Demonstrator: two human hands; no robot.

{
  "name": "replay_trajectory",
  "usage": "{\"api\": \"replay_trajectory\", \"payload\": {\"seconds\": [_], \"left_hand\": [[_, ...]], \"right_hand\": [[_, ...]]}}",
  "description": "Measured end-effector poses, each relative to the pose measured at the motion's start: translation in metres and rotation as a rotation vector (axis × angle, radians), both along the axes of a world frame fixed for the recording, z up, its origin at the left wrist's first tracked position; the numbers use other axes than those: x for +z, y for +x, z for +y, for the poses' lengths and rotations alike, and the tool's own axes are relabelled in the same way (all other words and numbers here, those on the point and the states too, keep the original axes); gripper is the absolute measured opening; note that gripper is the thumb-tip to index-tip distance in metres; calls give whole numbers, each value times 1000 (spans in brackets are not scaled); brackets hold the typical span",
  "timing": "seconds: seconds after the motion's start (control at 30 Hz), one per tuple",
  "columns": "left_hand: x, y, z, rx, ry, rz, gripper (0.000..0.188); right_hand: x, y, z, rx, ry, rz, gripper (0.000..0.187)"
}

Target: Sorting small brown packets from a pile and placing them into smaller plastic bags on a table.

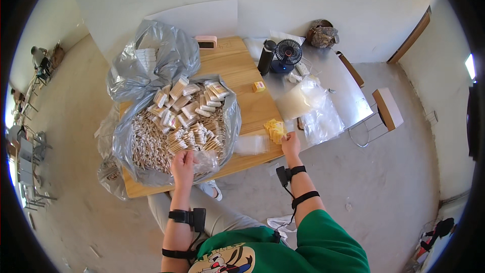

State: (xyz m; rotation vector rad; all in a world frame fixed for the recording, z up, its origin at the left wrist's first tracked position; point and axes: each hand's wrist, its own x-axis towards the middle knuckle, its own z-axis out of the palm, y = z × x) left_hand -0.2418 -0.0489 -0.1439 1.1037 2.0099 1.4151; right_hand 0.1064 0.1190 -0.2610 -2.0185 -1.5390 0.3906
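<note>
The left hand (pixel 183 164) rested at the front edge of the wooden table (pixel 237 65), its fingers closed on a small clear bag (pixel 204 161) that lay against the open grey plastic sack (pixel 151 65). The little bag looked thin, limp and slippery, so it would probably crumple under any squeeze and be best pinched at its open rim. The sack was heaped with pale cotton swabs (pixel 151 146), loose ones toward the table's left edge and bundled packs (pixel 194 101) behind; they looked light, stiff-stemmed and soft-tipped, easily spilled. The right hand (pixel 290 144) lay near the front right corner, fingertips pinched together on the stack of yellow slips (pixel 275 130), which appeared papery and flimsy. Another flat clear bag (pixel 251 144) lay between the hands.
</note>
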Motion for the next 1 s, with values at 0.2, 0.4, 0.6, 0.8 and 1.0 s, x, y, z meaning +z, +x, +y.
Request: {"api": "replay_trajectory", "payload": {"seconds": [0.2, 0.4, 0.6, 0.8, 1.0], "left_hand": [[-1, 41, 16, -115, -118, -48, 20], [-31, 78, 32, -296, -104, -180, 17], [-23, 57, 31, -165, 81, -30, 12], [-23, -7, 19, 150, 128, 388, 17], [-14, -43, 22, 163, 17, 591, 32]], "right_hand": [[21, -28, -33, 146, 109, 190, 31], [60, -85, -107, 618, -302, 1208, 37], [33, -53, -59, 248, -88, 781, 33], [40, -76, -36, 312, 6, 336, 33], [47, -89, -39, 332, 222, 35, 30]]}}
